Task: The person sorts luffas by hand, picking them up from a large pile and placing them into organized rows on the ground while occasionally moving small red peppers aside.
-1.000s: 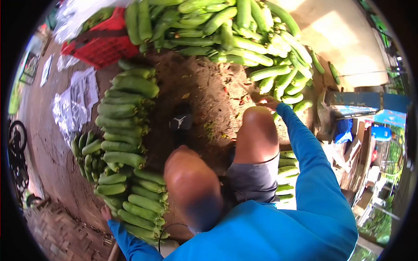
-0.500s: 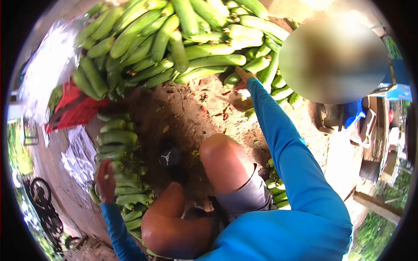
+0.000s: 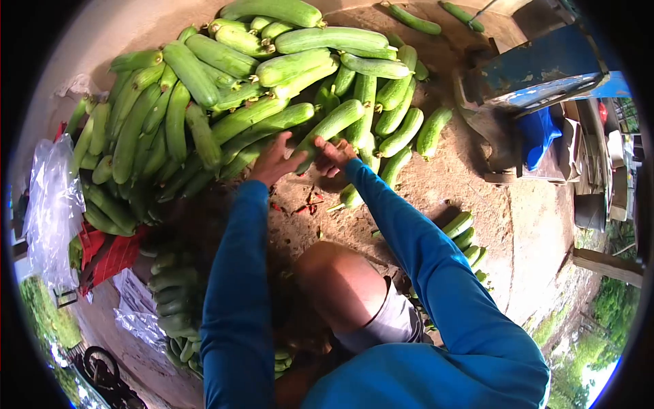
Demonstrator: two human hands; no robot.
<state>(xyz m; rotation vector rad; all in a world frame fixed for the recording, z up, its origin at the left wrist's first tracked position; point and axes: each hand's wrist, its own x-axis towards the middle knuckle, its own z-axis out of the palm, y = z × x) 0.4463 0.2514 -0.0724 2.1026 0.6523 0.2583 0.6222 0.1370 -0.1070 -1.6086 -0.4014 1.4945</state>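
A big pile of long green gourds (image 3: 225,102) lies on the dirt floor in front of me. Both my blue-sleeved arms reach out to its near edge. My left hand (image 3: 274,161) has its fingers spread, touching the gourds at the foot of the pile and holding nothing. My right hand (image 3: 334,155) curls around the lower end of one slanting gourd (image 3: 335,123). The two hands are close together on either side of that gourd. My bare knee (image 3: 340,286) is below them.
A blue metal frame (image 3: 538,68) and a blue cloth (image 3: 538,129) stand at the upper right. A red crate (image 3: 112,255) and clear plastic sheet (image 3: 48,198) are at the left. More gourds lie in a row at lower left (image 3: 170,300) and beside my right arm (image 3: 466,232).
My view has swung toward the pile. My left hand came up from the lower-left row to the pile, and my right hand shifted left onto a slanting gourd.
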